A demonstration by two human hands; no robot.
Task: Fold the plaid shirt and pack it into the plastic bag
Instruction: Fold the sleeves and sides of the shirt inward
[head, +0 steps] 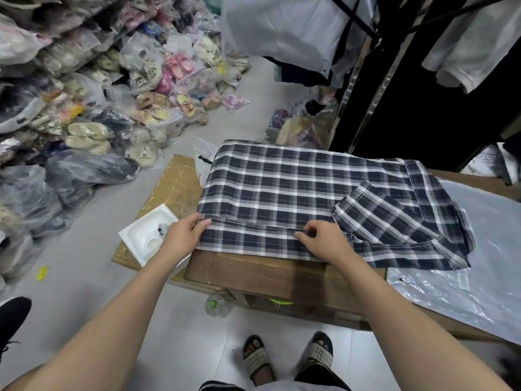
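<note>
Head view: the fingers (204,221) of the left hand (180,235) and of the right hand (321,241) are clamped on the stitched near hem of the plaid shirt (282,187), probably to lift it for the next fold. The shirt lies flat on the wooden worktop (253,272), dark navy-and-white check, one sleeve folded across; the plastic bag (479,263) waits just beside it.

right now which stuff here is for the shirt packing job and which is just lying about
For the job:
- dark blue and white plaid cotton shirt, hem pinched by left hand and right hand
- clear flat plastic bag, right of the shirt
- brown wooden table

Lying about:
- white moulded plastic tray
- flattened brown cardboard
- clear plastic bottle with green cap
- bagged sandals piled on the floor
</note>
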